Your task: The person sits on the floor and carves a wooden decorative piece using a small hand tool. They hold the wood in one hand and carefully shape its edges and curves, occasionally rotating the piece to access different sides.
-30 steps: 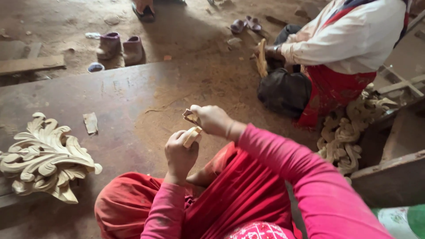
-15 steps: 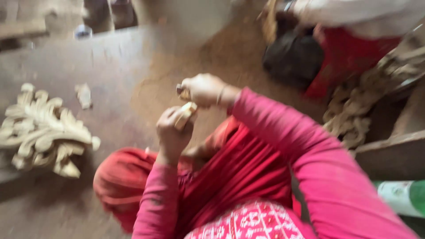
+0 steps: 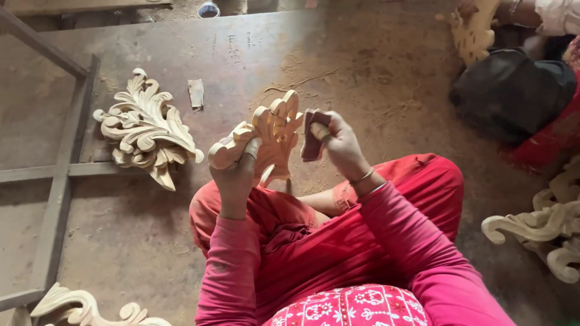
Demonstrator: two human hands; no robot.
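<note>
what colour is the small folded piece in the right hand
Dark reddish-brown; the folded piece is pinched in the right hand, best seen in the head view.

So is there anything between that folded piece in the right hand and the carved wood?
Nothing visible. The right hand holds the folded sanding piece right beside the carved wooden ornament, which the left hand grips from below.

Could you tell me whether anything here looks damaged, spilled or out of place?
Nothing looks damaged. The left hand holds an intact carved wooden ornament; the right hand holds a folded dark sanding sheet. Only fine sawdust is scattered over the floor, and a small scrap lies loose.
</note>
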